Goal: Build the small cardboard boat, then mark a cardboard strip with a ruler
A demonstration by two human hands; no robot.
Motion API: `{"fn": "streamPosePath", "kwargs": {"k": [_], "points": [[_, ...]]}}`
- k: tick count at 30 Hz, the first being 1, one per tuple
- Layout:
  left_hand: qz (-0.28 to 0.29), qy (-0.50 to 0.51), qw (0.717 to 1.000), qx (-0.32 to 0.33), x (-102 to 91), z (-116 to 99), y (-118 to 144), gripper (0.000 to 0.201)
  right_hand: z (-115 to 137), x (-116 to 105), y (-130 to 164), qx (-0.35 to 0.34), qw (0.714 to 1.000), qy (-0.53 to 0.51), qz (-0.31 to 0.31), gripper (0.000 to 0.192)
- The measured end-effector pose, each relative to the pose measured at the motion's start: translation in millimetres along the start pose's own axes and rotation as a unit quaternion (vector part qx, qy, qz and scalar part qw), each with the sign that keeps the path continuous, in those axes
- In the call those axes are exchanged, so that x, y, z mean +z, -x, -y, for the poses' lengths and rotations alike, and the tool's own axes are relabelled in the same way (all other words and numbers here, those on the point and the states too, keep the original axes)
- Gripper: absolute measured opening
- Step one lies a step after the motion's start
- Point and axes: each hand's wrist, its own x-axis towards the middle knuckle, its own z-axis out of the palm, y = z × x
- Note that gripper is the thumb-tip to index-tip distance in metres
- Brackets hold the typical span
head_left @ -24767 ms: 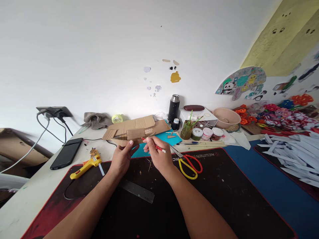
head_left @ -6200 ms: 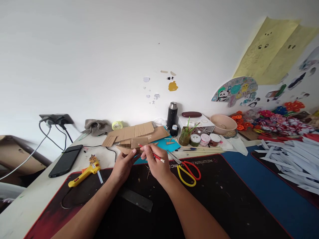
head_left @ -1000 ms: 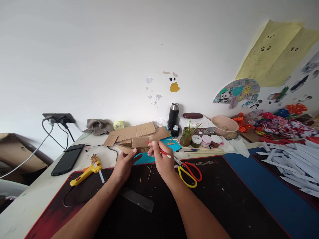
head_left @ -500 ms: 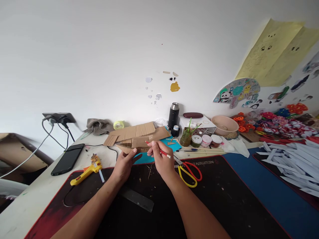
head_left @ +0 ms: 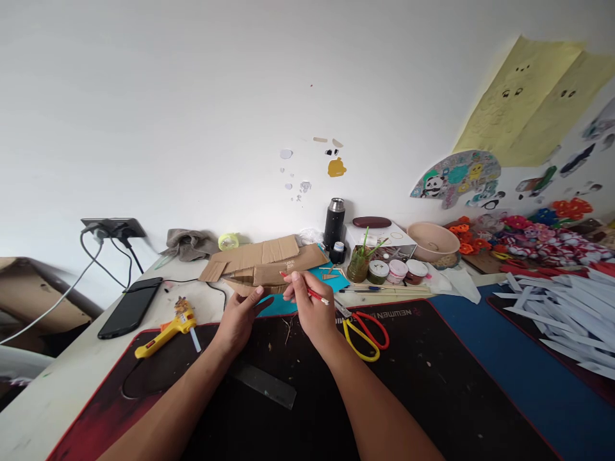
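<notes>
My right hand (head_left: 311,312) grips a thin red pencil (head_left: 318,296), its tip lying near a small piece of brown cardboard (head_left: 250,286). My left hand (head_left: 239,315) holds that cardboard piece at its near edge, fingers pressed on it. Both hands hover over the far edge of a black desk mat (head_left: 432,384). Behind them lies a pile of flattened brown cardboard (head_left: 266,256) and a teal sheet (head_left: 331,272). What is being marked on the small piece is hidden by my fingers.
Yellow-and-red scissors (head_left: 365,330) lie right of my right hand. A yellow glue gun (head_left: 166,328), a black phone (head_left: 129,307) and a dark ruler (head_left: 264,386) are to the left. Paint jars (head_left: 396,271), a black flask (head_left: 334,223), a bowl (head_left: 435,240) and white paper strips (head_left: 567,314) stand at right.
Hardly anything differs over the last second; my hands stay at the cardboard with the pencil. Compared with several seconds ago, my right hand sits slightly further right.
</notes>
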Motion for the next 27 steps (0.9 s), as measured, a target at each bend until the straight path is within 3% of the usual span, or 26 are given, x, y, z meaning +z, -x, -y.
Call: {"fn": "streamPosePath", "kwargs": {"k": [27], "points": [[0.007,0.0,1.0,0.001,-1.6,0.0,0.0,0.077,1.9,-1.4,-0.2,-0.007,1.0,0.023,0.005,0.05]]}}
